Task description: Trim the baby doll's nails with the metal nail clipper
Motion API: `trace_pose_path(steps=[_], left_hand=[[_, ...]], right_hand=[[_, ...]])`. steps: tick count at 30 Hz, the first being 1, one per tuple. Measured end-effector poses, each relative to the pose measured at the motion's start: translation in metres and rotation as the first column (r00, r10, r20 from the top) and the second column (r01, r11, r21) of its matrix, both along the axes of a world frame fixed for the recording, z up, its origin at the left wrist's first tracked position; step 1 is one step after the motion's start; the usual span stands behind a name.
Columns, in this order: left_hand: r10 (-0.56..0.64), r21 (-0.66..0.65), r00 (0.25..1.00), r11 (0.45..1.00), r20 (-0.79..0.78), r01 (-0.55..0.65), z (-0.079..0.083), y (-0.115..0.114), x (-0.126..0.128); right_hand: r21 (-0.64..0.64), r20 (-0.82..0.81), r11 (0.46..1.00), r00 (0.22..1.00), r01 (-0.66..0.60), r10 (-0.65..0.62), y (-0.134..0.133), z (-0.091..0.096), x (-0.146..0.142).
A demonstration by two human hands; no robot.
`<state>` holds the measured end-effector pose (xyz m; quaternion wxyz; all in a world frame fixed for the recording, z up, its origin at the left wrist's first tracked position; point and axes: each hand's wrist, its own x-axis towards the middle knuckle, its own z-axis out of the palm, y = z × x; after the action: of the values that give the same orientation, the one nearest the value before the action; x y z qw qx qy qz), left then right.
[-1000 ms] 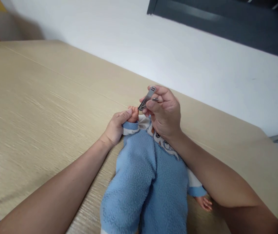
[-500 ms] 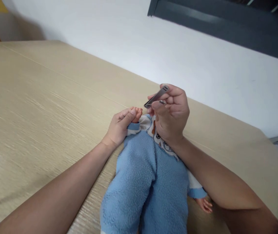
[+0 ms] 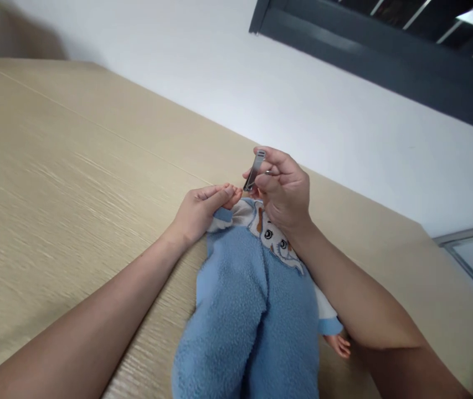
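Left hand (image 3: 197, 213) closed round doll's foot (image 3: 233, 198); right hand (image 3: 282, 191) pinched nail clippers (image 3: 254, 170) near it; blue fleece suit (image 3: 236, 310) lay on worktop (image 3: 74, 166).

The nail clipper (image 3: 253, 170) has tilted from flat to steep (tip now beside the doll's toes (image 3: 235, 194)).

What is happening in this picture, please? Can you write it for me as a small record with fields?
left hand: left hand, fingers around the doll's small hand or foot
right hand: right hand, fingers holding a metal nail clipper
object: doll in a blue fleece suit, with a patterned white front
other limb: doll's small hand, free, below the right forearm
surface: light wood-grain table
background: white wall, dark window frame
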<state>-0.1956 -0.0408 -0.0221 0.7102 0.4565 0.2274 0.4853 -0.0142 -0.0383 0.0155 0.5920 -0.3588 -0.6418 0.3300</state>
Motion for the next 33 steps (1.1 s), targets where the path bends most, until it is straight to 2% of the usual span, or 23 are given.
trace_pose_path(steps=[4, 10, 14, 17, 20, 22, 24, 27, 29, 32, 33], left_hand=[[-0.013, 0.005, 1.000, 1.000, -0.016, 0.013, -0.002, 0.002, -0.001], [-0.002, -0.008, 0.999, 1.000, -0.036, 0.001, -0.001, 0.001, -0.002], [-0.010, 0.004, 0.999, 1.000, -0.050, 0.011, 0.000, 0.001, -0.002], [0.005, 0.026, 0.999, 1.000, -0.039, -0.004, -0.002, 0.000, 0.002], [0.159, 0.074, 0.987, 0.985, -0.034, -0.156, -0.004, -0.006, 0.009], [0.278, 0.149, 0.956, 0.953, -0.094, -0.263, -0.006, -0.012, 0.012], [0.358, 0.230, 0.915, 0.921, -0.188, -0.313, -0.007, -0.018, 0.014], [0.433, 0.301, 0.871, 0.884, -0.234, -0.359, -0.006, -0.025, 0.013], [0.477, 0.320, 0.854, 0.858, -0.208, -0.401, -0.004, -0.028, 0.012], [0.552, 0.364, 0.810, 0.809, -0.199, -0.462, -0.003, -0.030, 0.012], [0.570, 0.385, 0.796, 0.794, -0.204, -0.470, -0.004, -0.031, 0.012]], right_hand=[[-0.037, -0.046, 0.997, 0.997, -0.062, 0.060, 0.004, -0.003, 0.001], [-0.050, -0.042, 0.998, 0.999, -0.022, 0.020, 0.005, -0.007, 0.002], [-0.015, -0.007, 0.999, 1.000, -0.030, 0.029, 0.007, -0.008, 0.003], [0.007, -0.002, 0.999, 0.999, 0.039, -0.039, 0.004, -0.006, -0.002], [0.123, -0.039, 0.975, 0.983, 0.183, -0.180, -0.004, -0.004, -0.010], [0.269, -0.027, 0.940, 0.977, 0.210, -0.210, -0.012, -0.006, -0.012], [0.408, 0.059, 0.902, 0.981, 0.145, -0.184, -0.019, -0.009, -0.009], [0.523, 0.277, 0.852, 0.941, 0.024, -0.197, -0.026, -0.012, 0.000], [0.646, 0.385, 0.762, 0.877, -0.033, -0.289, -0.029, -0.010, 0.007], [0.805, 0.446, 0.579, 0.773, -0.126, -0.451, -0.030, -0.004, 0.010], [0.820, 0.465, 0.550, 0.744, -0.158, -0.479, -0.031, -0.002, 0.010]])
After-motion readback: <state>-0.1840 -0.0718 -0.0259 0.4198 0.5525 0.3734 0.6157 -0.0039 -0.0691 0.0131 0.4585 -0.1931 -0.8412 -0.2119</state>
